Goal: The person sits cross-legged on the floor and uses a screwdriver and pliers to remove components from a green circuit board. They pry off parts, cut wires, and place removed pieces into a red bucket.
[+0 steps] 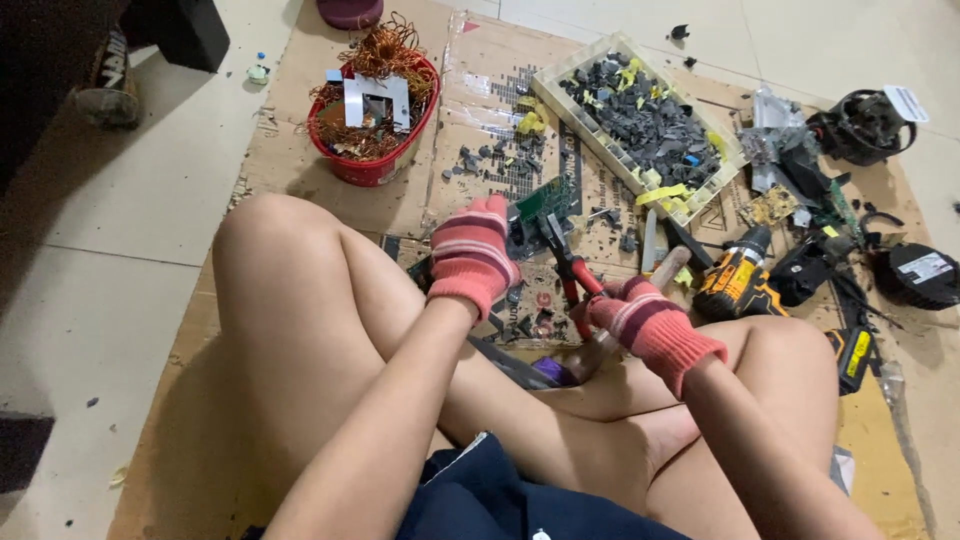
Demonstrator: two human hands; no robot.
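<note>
**Pliers on the board, legs crossed over the cardboard**

Here I am on the floor, and my left hand (472,255) in its striped pink glove is curled down over a green circuit board (545,198), pinning it against the cardboard sheet (300,130). My right hand (640,318) is closed tight around the red handles of the pliers (568,262), dark nose pointing up toward the board, just beside my left glove. Whether the nose has actually bitten a part, I can't tell; the glove hides the tip.

Risks, as I judge them: the nose sits very close to my left fingers, so a slip off a stubborn part could nip the glove. A part snapping free could fly toward my bare knees, which bracket the work on both sides. Loose dark scraps (480,160) lie scattered ahead, easy to drag a wrist through.

Room to move: tight. The yellow cordless drill (738,280) lies just right of my right hand, a wooden-handled tool (668,268) between them. Ahead, the clear tray of dark parts (640,120) sits well apart, and the red basket of copper wire (372,110) is off to the front left. The open tiled floor (110,220) lies left, beyond the cardboard's edge.
</note>
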